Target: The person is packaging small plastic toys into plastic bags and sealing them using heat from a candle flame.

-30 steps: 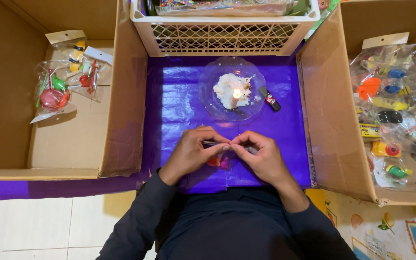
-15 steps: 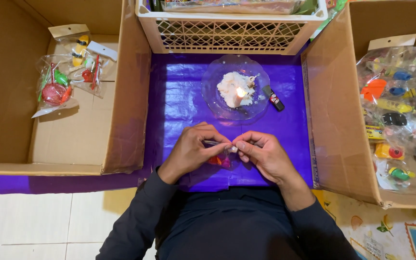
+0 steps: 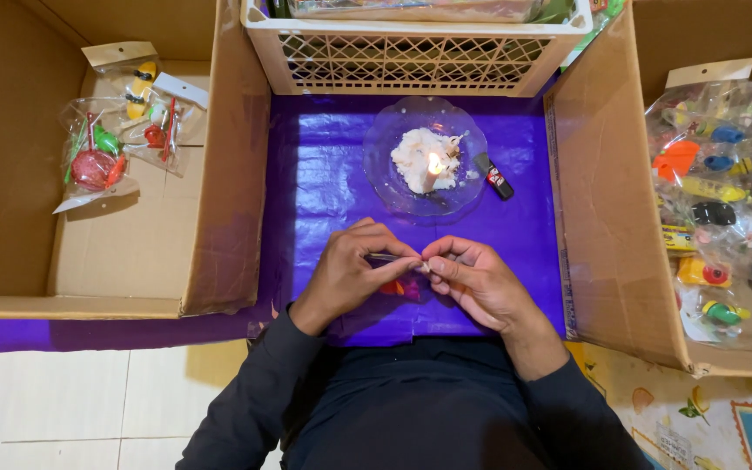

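Both hands meet over the purple sheet (image 3: 324, 218): left hand (image 3: 354, 265) and right hand (image 3: 472, 278) pinch a small clear toy packet (image 3: 398, 283) between fingertips, barely shifted from a second ago. Just beyond, a lit candle (image 3: 433, 170) burns on a glass plate (image 3: 385, 139).

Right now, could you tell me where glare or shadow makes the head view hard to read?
Head view: sheen streaks the purple sheet; the candle flame blows out white on the glass plate; the small item between the left hand and right hand sits shaded, unclear.
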